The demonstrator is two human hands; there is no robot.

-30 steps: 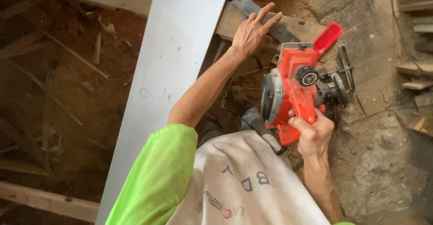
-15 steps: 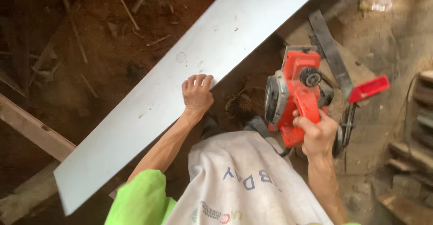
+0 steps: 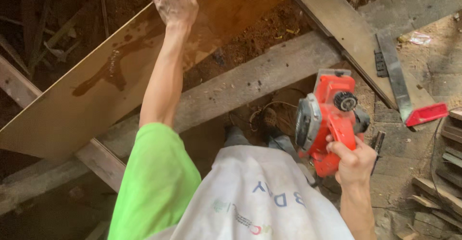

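Observation:
My right hand [image 3: 353, 160] grips the handle of a red electric planer [image 3: 327, 117], held at waist height on the right. My left hand [image 3: 175, 2] reaches far up and left, fingers spread flat against a long board [image 3: 96, 95] that shows its brown, stained underside and slants from lower left to upper right. I cannot tell whether the fingers curl round the board's edge. A green sleeve [image 3: 154, 182] covers my left upper arm, and a white cloth [image 3: 260, 196] hangs in front of me.
A thick grey timber beam [image 3: 250, 83] crosses under the board. Another plank [image 3: 346, 33] lies at upper right with a hand saw with a red handle [image 3: 404, 91] on it. Stacked wood pieces [image 3: 445, 192] sit at the right edge. Sawdust and dirt cover the ground.
The board has been flipped from its white face to its brown underside and pushed away to the left. My left hand went up with it. The planer stays in my right hand.

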